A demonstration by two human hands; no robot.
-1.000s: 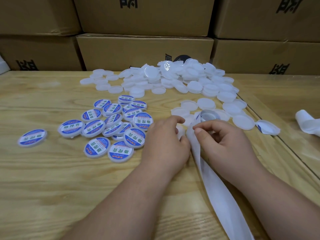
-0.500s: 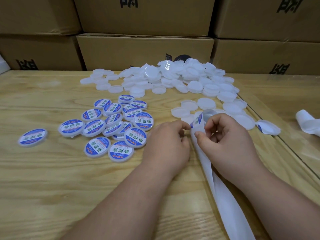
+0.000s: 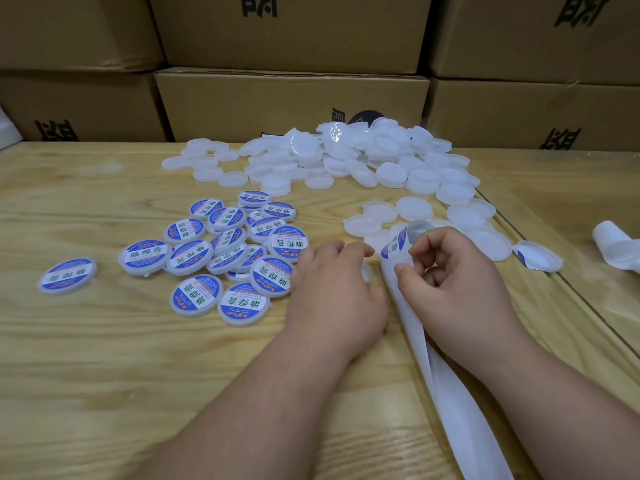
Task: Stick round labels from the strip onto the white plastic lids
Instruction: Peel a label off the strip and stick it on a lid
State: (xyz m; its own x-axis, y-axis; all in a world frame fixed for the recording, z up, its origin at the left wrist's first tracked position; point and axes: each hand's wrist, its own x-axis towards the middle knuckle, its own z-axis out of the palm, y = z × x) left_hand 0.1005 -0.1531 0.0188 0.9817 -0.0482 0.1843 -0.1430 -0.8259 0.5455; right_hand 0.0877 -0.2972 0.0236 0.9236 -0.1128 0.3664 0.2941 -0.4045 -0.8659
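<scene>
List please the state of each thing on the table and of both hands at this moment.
label strip: held up, bent over at the top
round label: partly peeled at the bend
left hand: resting on a plain lid, mostly hidden
right hand: pinching the strip
labelled lids: lying label up
plain lids: unlabelled, heaped

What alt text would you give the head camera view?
Two hands work a white label strip on a wooden table: the right hand pinches it. Labelled blue-and-white round lids lie left, plain white plastic lids behind.
</scene>
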